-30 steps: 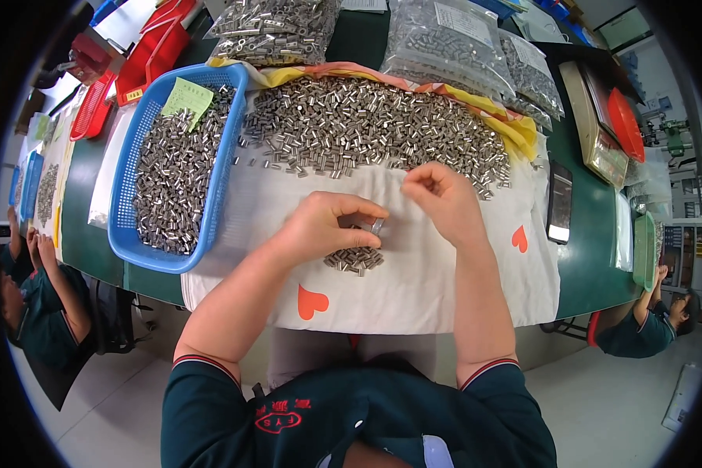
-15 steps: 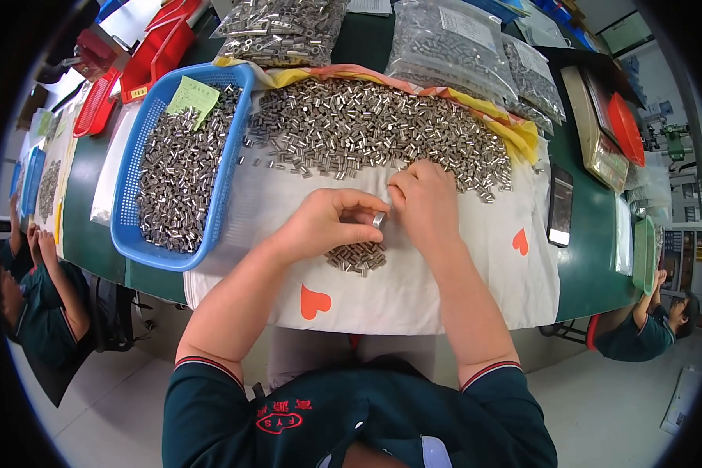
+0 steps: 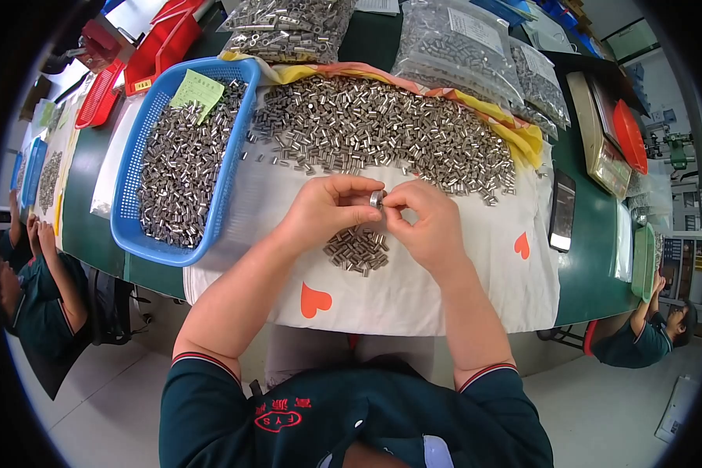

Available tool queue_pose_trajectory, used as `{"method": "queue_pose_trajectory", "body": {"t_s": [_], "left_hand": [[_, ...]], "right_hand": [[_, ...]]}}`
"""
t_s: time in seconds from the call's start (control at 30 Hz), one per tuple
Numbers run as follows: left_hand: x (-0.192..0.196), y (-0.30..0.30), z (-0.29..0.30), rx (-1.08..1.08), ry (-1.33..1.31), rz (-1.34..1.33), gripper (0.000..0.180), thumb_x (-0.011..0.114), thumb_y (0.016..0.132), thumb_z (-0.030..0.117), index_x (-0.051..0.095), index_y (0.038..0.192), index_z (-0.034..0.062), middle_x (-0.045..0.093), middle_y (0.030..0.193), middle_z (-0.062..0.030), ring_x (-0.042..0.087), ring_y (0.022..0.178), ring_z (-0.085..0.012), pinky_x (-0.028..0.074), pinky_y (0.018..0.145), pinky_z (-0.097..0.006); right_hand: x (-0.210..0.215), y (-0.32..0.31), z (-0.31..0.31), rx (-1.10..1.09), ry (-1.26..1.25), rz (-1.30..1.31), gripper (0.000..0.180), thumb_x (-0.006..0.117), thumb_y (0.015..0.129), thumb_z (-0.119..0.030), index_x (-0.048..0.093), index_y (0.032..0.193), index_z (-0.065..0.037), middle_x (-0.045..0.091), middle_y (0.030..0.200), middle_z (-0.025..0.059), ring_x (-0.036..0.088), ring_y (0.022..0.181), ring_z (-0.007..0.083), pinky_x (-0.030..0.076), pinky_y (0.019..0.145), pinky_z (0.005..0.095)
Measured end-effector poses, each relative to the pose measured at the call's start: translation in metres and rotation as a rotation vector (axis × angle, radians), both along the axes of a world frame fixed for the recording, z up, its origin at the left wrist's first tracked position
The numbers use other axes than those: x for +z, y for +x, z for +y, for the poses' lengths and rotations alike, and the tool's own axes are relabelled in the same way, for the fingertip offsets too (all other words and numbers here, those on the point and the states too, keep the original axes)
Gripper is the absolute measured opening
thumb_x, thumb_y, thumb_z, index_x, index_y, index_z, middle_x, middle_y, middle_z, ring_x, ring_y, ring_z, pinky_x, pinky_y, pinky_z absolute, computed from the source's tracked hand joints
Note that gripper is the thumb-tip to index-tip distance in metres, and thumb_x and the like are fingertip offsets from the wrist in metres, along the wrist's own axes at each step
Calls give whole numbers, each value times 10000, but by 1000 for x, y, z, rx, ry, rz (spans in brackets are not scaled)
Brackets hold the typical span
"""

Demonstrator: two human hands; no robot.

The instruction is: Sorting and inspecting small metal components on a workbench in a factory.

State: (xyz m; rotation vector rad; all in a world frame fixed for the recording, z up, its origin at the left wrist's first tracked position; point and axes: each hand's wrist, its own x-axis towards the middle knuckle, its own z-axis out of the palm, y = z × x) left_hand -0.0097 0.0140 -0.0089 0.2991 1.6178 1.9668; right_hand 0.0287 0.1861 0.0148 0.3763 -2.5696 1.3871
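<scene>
My left hand [image 3: 327,209] and my right hand [image 3: 423,225] meet over a white cloth [image 3: 460,296] with red hearts. Between their fingertips they pinch one small metal sleeve [image 3: 376,198]. Just below the hands lies a small heap of metal sleeves [image 3: 357,249] on the cloth. Beyond the hands a wide pile of the same metal sleeves [image 3: 374,129] spreads across the cloth's far part.
A blue basket [image 3: 230,164] full of metal sleeves, with a green note, stands at the left. Clear bags of parts [image 3: 460,54] lie at the back. A dark phone [image 3: 561,210] and a scale with a red dish [image 3: 612,140] sit at the right. Other people sit at both table ends.
My right hand has come back from the big pile to my left hand. Both hands now hold one sleeve together above the small heap.
</scene>
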Motion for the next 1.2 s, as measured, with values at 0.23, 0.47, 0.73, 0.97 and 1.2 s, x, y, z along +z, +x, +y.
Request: {"method": "queue_pose_trajectory", "body": {"t_s": [0.23,0.47,0.73,0.97,1.2], "left_hand": [[1,0,-3,-7,-32,16,347,688,728,34,581,1054,-18,610,799,-16,568,712,-64,471,631,-190],[4,4,-2,-146,26,2,351,703,718,55,592,1045,-7,627,830,-26,574,762,-73,473,659,-204],[13,5,-5,-285,-150,138,329,722,694,59,614,1001,16,635,887,-18,561,780,-56,466,709,-216],[7,1,-2,-169,4,36,330,681,728,23,584,1043,12,608,875,-5,568,771,-66,474,716,-210],[5,-3,-3,-71,75,-117,341,650,756,12,537,1074,-27,607,904,-45,578,791,-81,485,701,-209]], "right_hand": [[8,1,3,31,-110,-156,110,645,681,-1,582,770,-14,608,753,33,559,675,128,437,610,237],[2,-7,23,62,-201,-476,147,662,707,-33,611,844,-20,536,692,-27,461,624,44,399,582,194],[-26,-26,8,-288,436,100,89,626,715,-109,623,795,-71,559,723,80,549,687,248,441,624,349],[-23,-16,15,-236,545,61,74,599,719,-74,598,791,-56,552,751,94,557,702,262,455,647,344],[-2,-4,7,-135,-249,-193,95,585,740,-20,561,831,-16,567,765,61,565,694,150,459,646,248]]}}
